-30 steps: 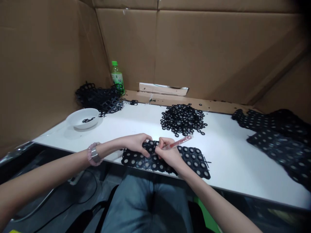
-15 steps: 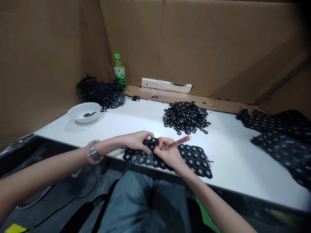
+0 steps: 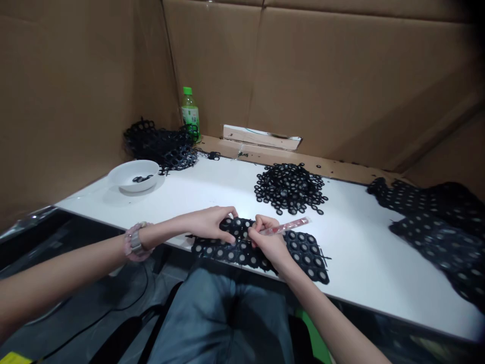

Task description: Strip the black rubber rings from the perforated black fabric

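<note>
A flat sheet of black perforated rubber rings with grey centres (image 3: 303,253) lies at the table's front edge, and both hands work on it. My left hand (image 3: 208,225) presses its fingertips onto the sheet's upper edge, pinching the rings. My right hand (image 3: 267,240) holds a slim red translucent pen (image 3: 288,226) against its fingers, with the tip hidden in the hand. Its fingers touch the sheet next to my left hand. The sheet's middle is hidden under both hands.
A white table (image 3: 352,242) is walled by cardboard (image 3: 333,76). On it stand a heap of loose black rings (image 3: 290,189), a white bowl (image 3: 132,176) holding a few rings, and stacked black sheets (image 3: 435,227) at right. Black mesh (image 3: 161,149) and a green-capped bottle (image 3: 190,114) sit behind.
The red pen now lies flatter and reaches further right. My hands sit slightly further apart on the sheet, and the head view has shifted a little.
</note>
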Action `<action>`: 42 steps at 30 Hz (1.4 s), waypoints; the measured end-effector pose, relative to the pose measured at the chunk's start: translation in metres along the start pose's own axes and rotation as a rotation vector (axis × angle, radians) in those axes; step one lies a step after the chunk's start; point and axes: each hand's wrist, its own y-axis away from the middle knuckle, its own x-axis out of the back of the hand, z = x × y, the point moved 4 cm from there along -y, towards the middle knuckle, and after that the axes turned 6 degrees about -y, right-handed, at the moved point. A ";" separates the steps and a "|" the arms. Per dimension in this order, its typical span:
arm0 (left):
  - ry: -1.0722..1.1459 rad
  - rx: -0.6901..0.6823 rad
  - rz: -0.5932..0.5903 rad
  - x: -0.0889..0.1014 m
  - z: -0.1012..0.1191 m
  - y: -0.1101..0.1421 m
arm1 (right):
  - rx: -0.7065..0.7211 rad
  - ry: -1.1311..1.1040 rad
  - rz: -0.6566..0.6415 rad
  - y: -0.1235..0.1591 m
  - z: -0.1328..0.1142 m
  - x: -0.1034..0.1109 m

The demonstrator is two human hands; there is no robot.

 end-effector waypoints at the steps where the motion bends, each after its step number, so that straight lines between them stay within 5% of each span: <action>1: -0.026 0.024 -0.016 0.001 0.001 0.002 | 0.003 -0.020 -0.001 0.000 0.000 0.001; 8: -0.048 0.146 -0.208 -0.008 0.006 0.005 | 0.020 -0.022 -0.026 -0.002 0.002 -0.002; 14: -0.172 0.089 -0.085 -0.009 0.015 0.003 | 0.044 -0.043 -0.062 0.000 0.003 -0.001; 22: 0.058 0.055 -0.206 -0.013 0.019 0.005 | 0.005 -0.018 -0.055 0.018 -0.006 -0.002; 42: 0.129 -0.021 -0.119 -0.015 0.012 0.004 | 0.066 0.255 -0.036 0.019 0.006 -0.008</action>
